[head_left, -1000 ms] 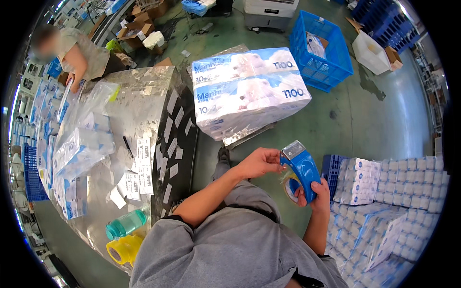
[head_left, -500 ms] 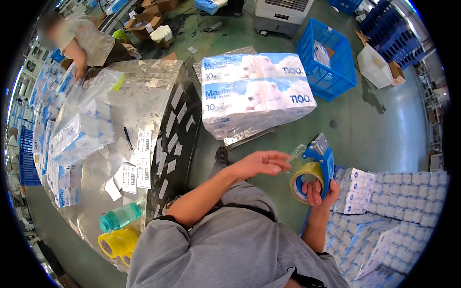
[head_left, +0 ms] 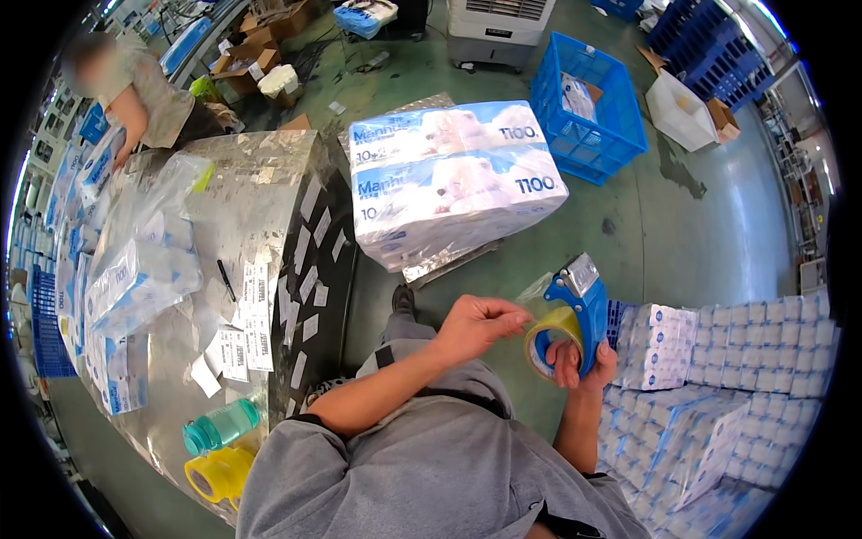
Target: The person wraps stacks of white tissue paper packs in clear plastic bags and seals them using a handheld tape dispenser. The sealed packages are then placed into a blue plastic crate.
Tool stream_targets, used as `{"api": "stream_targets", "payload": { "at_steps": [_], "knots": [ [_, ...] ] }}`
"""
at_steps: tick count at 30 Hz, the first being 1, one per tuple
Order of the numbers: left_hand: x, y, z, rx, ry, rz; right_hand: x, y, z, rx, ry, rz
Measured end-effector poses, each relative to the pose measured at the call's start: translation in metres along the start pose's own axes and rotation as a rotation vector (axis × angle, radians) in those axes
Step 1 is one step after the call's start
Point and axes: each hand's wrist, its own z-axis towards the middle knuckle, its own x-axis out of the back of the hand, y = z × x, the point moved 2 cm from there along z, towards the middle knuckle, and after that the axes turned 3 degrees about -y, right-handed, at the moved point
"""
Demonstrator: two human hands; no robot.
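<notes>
My right hand grips a blue tape dispenser with a metal head, some fingers curled inside the ring of its yellowish tape roll. My left hand is beside the roll, thumb and fingertips pressed together. A loose flap of clear tape shows just above those fingertips; whether they pinch it I cannot make out. Beyond my hands, two wrapped tissue packs, white and blue with a white animal picture, are stacked on a silvery support.
At left a worn metal table carries label sheets, a pen, a teal bottle, yellow tape rolls and bagged packs. A co-worker stands behind it. Blue crate far right; stacked packs near right.
My left hand's fingers have drawn together from a spread pose, near the tape roll. The view has shifted a little, so most things appear further left.
</notes>
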Motion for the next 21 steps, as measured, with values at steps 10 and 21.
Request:
{"api": "stream_targets", "payload": {
  "at_steps": [10, 21],
  "knots": [
    [0.044, 0.064, -0.003, -0.455, 0.231, 0.722, -0.008, -0.021, -0.002, -0.134, -0.040, 0.012],
    [0.058, 0.095, -0.027, -0.836, 0.185, 1.394, 0.001, -0.038, -0.024, -0.155, -0.131, 0.054]
  ]
}}
